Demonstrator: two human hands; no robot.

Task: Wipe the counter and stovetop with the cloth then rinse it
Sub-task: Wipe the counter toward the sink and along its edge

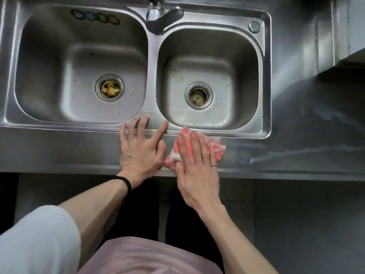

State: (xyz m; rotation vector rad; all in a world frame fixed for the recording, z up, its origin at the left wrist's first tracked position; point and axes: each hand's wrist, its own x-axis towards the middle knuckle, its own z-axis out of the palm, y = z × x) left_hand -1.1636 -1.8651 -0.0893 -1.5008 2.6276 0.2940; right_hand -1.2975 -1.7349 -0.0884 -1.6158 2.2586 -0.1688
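Note:
A pink and white cloth (215, 145) lies crumpled on the steel counter (59, 151), on the front strip below the right sink basin. My right hand (197, 167) presses flat on the cloth, fingers straight and close together, a ring on one finger. My left hand (141, 149) rests flat on the counter just left of the cloth, fingers spread, fingertips reaching the sink's front rim. No stovetop is in view.
A double steel sink (152, 76) fills the upper view; food scraps sit in the left drain (109, 88), and the right drain (198, 95) has a strainer. The faucet (158, 12) stands at the back between basins. Wet streaks (296, 151) mark the counter at right.

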